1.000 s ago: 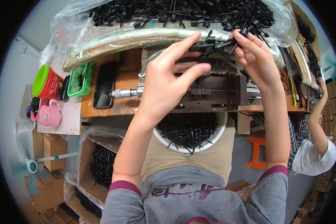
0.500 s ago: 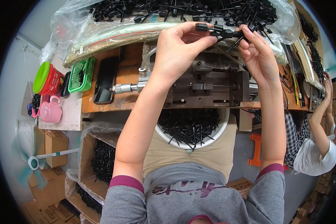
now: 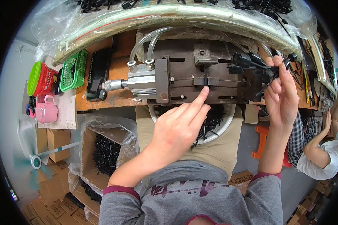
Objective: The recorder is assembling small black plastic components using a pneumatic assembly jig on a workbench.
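Note:
My left hand [image 3: 179,125] is over the near edge of the bench fixture [image 3: 184,90], index finger stretched out. Its fingertip meets the near end of a thin black stemmed part [image 3: 205,77] that lies across the small block in the fixture's middle. The thumb is hidden. Up and to the right, my right hand [image 3: 283,92] is closed round a bunch of black plastic stemmed parts [image 3: 251,64], held above the fixture's right end. Joined to the fixture on the left is a silver air cylinder [image 3: 142,83] with clear hoses [image 3: 151,41].
A white tub [image 3: 229,122] of black parts sits below the bench edge. A plastic-wrapped rim [image 3: 169,15] fronts more parts at the back. A phone [image 3: 98,77], green basket [image 3: 73,71] and pink cup [image 3: 47,110] stand left. A co-worker [image 3: 321,153] sits right.
My left hand has left the bunch and come down to the fixture, where a black part now lies. My right hand has moved right and lower, keeping the bunch.

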Demonstrator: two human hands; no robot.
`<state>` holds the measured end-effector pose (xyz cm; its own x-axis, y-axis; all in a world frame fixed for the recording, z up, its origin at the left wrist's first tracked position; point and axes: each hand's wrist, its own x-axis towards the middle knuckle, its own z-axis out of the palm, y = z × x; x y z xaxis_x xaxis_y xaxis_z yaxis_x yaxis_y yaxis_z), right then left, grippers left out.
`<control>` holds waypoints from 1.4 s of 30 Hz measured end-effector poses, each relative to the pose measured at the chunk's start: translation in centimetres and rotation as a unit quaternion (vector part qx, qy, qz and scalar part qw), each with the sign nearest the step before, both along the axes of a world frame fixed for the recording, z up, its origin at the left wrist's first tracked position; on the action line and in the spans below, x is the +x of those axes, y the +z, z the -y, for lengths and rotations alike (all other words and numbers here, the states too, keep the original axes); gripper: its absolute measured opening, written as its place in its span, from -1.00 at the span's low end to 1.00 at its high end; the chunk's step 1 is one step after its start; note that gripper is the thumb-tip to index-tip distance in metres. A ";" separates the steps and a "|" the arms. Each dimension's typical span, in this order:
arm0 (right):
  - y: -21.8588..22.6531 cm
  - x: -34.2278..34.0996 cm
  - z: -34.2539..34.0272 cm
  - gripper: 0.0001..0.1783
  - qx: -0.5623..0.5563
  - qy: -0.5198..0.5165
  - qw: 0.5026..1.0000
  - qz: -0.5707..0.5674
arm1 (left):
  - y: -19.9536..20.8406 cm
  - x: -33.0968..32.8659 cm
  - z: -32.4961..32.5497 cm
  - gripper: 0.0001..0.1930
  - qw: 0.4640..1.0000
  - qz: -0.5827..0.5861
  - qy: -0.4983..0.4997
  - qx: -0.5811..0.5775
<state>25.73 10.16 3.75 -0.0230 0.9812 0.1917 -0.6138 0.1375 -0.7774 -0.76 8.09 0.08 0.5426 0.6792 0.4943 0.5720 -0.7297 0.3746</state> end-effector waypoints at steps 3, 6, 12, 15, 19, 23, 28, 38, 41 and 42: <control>-0.2 -0.1 0.8 -0.73 -0.037 -0.028 0.999 0.009 | -0.6 0.8 -0.4 -0.73 0.998 -0.041 0.014 0.039; -0.2 -0.3 1.5 -0.73 -0.050 -0.031 0.998 0.019 | -0.5 0.9 -0.9 -0.72 0.998 -0.045 0.008 0.036; -0.7 -0.8 2.8 -0.76 -0.067 -0.018 0.997 0.018 | 0.1 0.7 -1.0 -0.69 0.998 -0.063 0.007 0.013; -0.7 -1.2 3.5 -0.81 -0.084 -0.017 0.995 0.045 | 1.2 0.4 -1.4 -0.59 0.996 0.018 -0.009 -0.090; -0.7 -2.0 4.2 -0.82 -0.100 0.011 0.992 0.081 | 3.5 -0.6 -0.7 -0.37 0.870 0.349 -0.066 -0.342; -0.8 -2.6 4.4 -0.81 -0.116 0.031 0.988 0.092 | 3.7 -1.4 -0.8 -0.62 0.916 0.295 -0.115 -0.246; -1.0 -2.0 4.1 -0.80 -0.102 0.016 0.992 0.075 | 3.7 -2.4 -0.3 -0.65 0.899 0.318 -0.137 -0.269; -1.2 -0.5 3.9 -0.75 -0.094 -0.060 0.993 0.049 | -0.1 -0.6 -0.1 -0.77 0.995 0.091 -0.012 -0.042; -1.1 -0.6 4.2 -0.77 -0.097 -0.057 0.992 0.052 | -1.1 0.6 -0.5 -0.85 0.999 0.019 0.011 0.026; -1.1 -0.7 4.3 -0.77 -0.093 -0.051 0.993 0.046 | -1.1 0.8 -0.5 -0.80 0.999 0.007 0.018 0.033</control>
